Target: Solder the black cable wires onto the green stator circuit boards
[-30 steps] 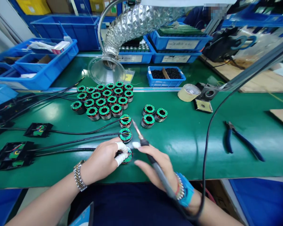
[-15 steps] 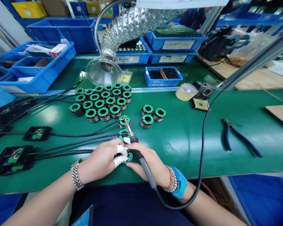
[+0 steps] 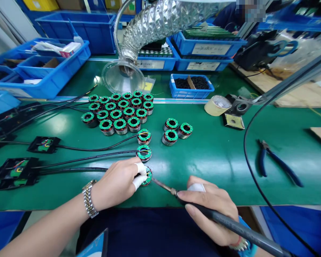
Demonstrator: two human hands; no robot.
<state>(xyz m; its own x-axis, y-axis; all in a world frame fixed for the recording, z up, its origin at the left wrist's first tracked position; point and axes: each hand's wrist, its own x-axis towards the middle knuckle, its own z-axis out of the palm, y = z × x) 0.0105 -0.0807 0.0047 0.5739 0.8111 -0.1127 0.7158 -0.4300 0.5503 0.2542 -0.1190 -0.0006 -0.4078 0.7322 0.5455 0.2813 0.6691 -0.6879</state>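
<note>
Green-topped stator (image 3: 149, 178) sits toward the front edge of the green worktop (image 3: 208, 157), the left hand's (image 3: 120, 182) taped fingers closed on its left side; whether they pinch rim or wires is hidden. The right hand (image 3: 216, 200) grasps a soldering iron (image 3: 246, 231), its tip just beside the stator. Bare surface opens rightward as far as the blue-handled pliers (image 3: 280, 162). Directly behind, two wired stators (image 3: 144, 159) block the far side, with a packed cluster of stators (image 3: 120, 130) beyond and a trio (image 3: 169, 142) to the right. Black cables (image 3: 77, 170) and housings (image 3: 29, 166) crowd the left; a black cord (image 3: 244, 142) curves down the right.
</note>
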